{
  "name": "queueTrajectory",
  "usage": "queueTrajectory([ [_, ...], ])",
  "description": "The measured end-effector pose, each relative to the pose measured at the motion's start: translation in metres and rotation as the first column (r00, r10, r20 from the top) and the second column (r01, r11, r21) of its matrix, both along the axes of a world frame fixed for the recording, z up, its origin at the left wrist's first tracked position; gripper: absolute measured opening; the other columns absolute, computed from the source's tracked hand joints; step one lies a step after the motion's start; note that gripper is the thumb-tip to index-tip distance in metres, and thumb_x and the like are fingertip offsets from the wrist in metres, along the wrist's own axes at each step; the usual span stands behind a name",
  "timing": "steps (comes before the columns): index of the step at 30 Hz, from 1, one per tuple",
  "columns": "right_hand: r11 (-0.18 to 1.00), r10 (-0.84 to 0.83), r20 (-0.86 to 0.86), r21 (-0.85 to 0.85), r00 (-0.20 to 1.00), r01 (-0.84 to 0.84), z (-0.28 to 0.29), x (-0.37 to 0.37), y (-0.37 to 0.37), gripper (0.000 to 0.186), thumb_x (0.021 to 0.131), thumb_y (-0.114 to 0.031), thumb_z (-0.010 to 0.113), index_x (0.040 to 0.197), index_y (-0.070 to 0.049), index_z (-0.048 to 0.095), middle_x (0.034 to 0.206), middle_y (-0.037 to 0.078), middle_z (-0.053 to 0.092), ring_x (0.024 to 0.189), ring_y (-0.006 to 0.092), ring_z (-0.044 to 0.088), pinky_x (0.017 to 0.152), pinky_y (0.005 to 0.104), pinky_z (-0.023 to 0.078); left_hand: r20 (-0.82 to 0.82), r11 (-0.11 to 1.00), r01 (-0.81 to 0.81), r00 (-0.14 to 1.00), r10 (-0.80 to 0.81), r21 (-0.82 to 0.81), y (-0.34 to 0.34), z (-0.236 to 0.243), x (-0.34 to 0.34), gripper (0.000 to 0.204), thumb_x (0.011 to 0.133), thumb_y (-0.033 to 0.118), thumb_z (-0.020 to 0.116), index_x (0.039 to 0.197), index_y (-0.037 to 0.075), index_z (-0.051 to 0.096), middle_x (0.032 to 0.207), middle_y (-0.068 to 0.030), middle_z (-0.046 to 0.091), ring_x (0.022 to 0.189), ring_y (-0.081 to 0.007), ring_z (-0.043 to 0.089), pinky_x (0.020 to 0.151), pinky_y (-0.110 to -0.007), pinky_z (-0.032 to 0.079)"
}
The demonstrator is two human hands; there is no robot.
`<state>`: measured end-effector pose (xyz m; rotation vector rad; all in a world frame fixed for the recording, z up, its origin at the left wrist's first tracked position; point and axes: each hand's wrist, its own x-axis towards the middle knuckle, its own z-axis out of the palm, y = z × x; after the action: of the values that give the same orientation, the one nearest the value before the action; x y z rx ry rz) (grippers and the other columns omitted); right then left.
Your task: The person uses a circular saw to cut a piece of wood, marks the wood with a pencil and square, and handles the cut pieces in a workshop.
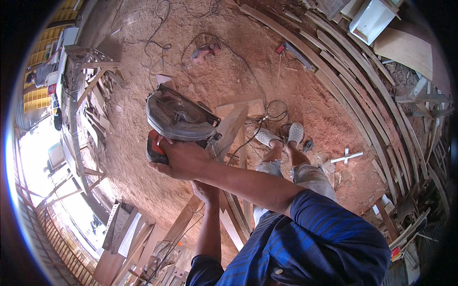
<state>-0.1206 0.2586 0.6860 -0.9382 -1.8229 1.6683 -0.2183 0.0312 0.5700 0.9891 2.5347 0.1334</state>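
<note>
Two bare hands appear in the head view I monitor from a distance. The right grip [185,159], between 8 and 9 o'clock of centre, is closed around the red-and-black handle of a circular saw [174,121], which occupies the 10 o'clock position. The left grip [206,191], near 7 o'clock, is partly hidden by the right forearm; I cannot tell whether it is open or holds anything. A wooden board [233,125] stands just beside the saw on its 3 o'clock side. On the reddish ground [129,157], I note a second tool [205,53] between 11 and 12, white clogs [296,133] toward 3, and planks [355,88] at 2.
</note>
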Motion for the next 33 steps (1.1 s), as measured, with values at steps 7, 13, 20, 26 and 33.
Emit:
queueTrajectory([
  [7, 0.997, 0.046, -0.009, -0.059, 0.999, -0.046, 0.001, 0.0, 0.006, 0.07, 0.101, -0.058, 0.062, 0.133, 0.003, 0.053, 0.133, 0.031, 0.064, 0.112, 0.0485, 0.071, 0.099, 0.058, 0.055, -0.042, 0.992, 0.025, 0.999, -0.03, -0.126, 0.017, 0.017, 0.011, 0.076, 0.105, 0.03, 0.065, 0.165, -0.001, 0.03, 0.166, -0.0252, 0.04, 0.153, -0.0369, 0.042, 0.125, -0.043, 0.038],
  [13, 0.997, 0.051, -0.004, -0.049, 0.999, -0.051, 0.0, -0.002, 0.008, 0.071, 0.101, -0.059, 0.062, 0.132, 0.004, 0.055, 0.131, 0.031, 0.064, 0.115, 0.0485, 0.069, 0.101, 0.058, 0.054, -0.038, 0.996, 0.063, 0.997, -0.065, -0.056, 0.02, 0.022, 0.015, 0.079, 0.104, 0.031, 0.066, 0.164, -0.002, 0.029, 0.166, -0.0272, 0.039, 0.152, -0.0388, 0.041, 0.123, -0.045, 0.04],
  [20, 0.999, 0.029, -0.001, -0.019, 1.0, -0.029, -0.001, -0.007, 0.006, 0.069, 0.101, -0.059, 0.062, 0.129, 0.003, 0.056, 0.131, 0.03, 0.064, 0.115, 0.0479, 0.069, 0.099, 0.0585, 0.054, -0.074, 0.995, 0.085, 0.993, -0.088, -0.05, 0.008, 0.008, 0.005, 0.08, 0.103, 0.034, 0.068, 0.164, 0.001, 0.029, 0.167, -0.0259, 0.038, 0.153, -0.0376, 0.041, 0.122, -0.045, 0.04],
  [26, 1.0, 0.025, -0.007, -0.015, 1.0, -0.025, 0.0, -0.006, 0.009, 0.069, 0.102, -0.06, 0.06, 0.13, 0.003, 0.055, 0.131, 0.03, 0.065, 0.116, 0.0478, 0.069, 0.1, 0.0582, 0.053, -0.043, 0.999, 0.029, 0.999, -0.031, -0.041, 0.012, 0.013, 0.01, 0.084, 0.1, 0.035, 0.071, 0.165, 0.002, 0.028, 0.166, -0.0243, 0.04, 0.152, -0.0364, 0.043, 0.122, -0.043, 0.041],
  [33, 1.0, 0.027, -0.014, -0.002, 1.0, -0.027, 0.001, -0.009, 0.011, 0.069, 0.102, -0.06, 0.06, 0.13, 0.003, 0.055, 0.129, 0.03, 0.065, 0.115, 0.0482, 0.069, 0.101, 0.0582, 0.052, -0.102, 0.993, 0.103, 0.989, -0.108, -0.053, 0.003, 0.0, -0.001, 0.089, 0.098, 0.034, 0.075, 0.164, -0.001, 0.027, 0.164, -0.0264, 0.042, 0.148, -0.0373, 0.048, 0.119, -0.041, 0.044],
])
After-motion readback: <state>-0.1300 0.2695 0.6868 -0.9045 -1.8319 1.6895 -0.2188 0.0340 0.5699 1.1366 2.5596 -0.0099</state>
